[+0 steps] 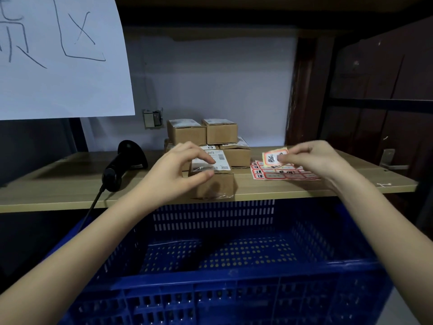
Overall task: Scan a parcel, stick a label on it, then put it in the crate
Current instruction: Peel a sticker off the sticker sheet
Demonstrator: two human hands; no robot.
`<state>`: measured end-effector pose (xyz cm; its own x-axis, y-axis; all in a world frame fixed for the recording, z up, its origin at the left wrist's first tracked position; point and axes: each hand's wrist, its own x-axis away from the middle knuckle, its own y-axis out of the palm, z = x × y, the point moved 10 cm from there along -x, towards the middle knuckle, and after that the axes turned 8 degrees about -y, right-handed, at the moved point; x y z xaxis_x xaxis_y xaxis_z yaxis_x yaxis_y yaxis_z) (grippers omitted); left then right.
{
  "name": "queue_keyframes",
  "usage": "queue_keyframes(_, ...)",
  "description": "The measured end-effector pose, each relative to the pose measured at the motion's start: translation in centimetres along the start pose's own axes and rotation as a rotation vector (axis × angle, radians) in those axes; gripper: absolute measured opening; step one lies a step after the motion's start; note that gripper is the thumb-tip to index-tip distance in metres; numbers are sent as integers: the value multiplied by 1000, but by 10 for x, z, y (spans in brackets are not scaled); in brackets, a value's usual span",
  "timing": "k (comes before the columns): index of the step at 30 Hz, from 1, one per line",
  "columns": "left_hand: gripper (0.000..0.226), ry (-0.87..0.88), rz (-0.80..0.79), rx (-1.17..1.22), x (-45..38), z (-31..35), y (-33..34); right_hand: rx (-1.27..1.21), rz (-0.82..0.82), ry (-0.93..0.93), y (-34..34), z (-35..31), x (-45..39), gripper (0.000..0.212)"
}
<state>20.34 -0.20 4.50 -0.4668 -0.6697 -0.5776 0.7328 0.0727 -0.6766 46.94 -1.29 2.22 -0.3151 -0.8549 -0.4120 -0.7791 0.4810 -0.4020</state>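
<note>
Left hand [181, 170] curled over the near parcel [212, 181], fingers on the white shipping slip on top, thumb low against the front face, loosely cupping rather than clamping; whether the palm bears down cannot be told. Right hand [314, 158] pinched shut on a single red-bordered label [274, 157], thumb and forefinger at its right edge, held just above the sticker sheet [284, 172] lying flat on the wooden shelf [70, 184]. Parcel standing at the front lip of the shelf, directly over the far wall of the blue crate [210, 266], which sits below with a bare perforated floor. Small brown carton, taped along the lower front edge: probably light and stiff, corners firm enough for a one-handed grasp across the top, thumb on one side face and fingers on the opposite one. Glossy tape and slip likely slick, so bare cardboard sides the better purchase. Label thin, limp, tacky on the back, apt to curl or cling to skin; best kept by one edge and laid down from that edge, smoothed flat onto free cardboard clear of the barcode. Black scanner [121, 165] resting on the shelf to the left, cord trailing down, untouched. More parcels [203, 134] stacked behind, near the wall.
</note>
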Motion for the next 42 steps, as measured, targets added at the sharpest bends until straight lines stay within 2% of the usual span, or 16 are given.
queue_keyframes(3, 14, -64, 90, 122, 2, 8, -4, -201, -20, -82, 17, -40, 20, 13)
queue_keyframes(6, 7, -130, 96, 270, 6, 14, 0, -274, -76, -106, 41, -59, 37, 10)
queue_keyframes(8, 8, -157, 88, 364, 10, 16, 4, -314, -105, -110, 56, -64, 45, 10)
queue_keyframes(13, 15, -200, 93, 443, 18, 12, 5, -353, -97, -84, 73, -63, 53, 27)
queue_keyframes(18, 19, -226, 106, 435, 24, 3, 1, -381, -99, -107, 83, -71, 61, 21)
queue_keyframes(20, 20, -235, 127, 423, 25, 0, -1, -253, 31, -260, 73, -81, 65, 22)
queue_keyframes(23, 20, -249, 136, 428, 26, -3, -2, 256, 351, -768, 56, -127, 96, 20)
queue_keyframes(24, 18, -247, 132, 431, 26, -3, -2, 378, 401, -893, 60, -138, 109, 18)
queue_keyframes(26, 15, -238, 138, 416, 26, -4, -3, 498, 415, -1006, 70, -148, 121, 18)
queue_keyframes(36, 19, -118, 38, 349, 24, 2, 2, 529, 301, -946, 86, -143, 111, 27)
queue_keyframes(42, 20, -21, 63, 245, 22, 7, 1, 521, 311, -958, 87, -141, 111, 24)
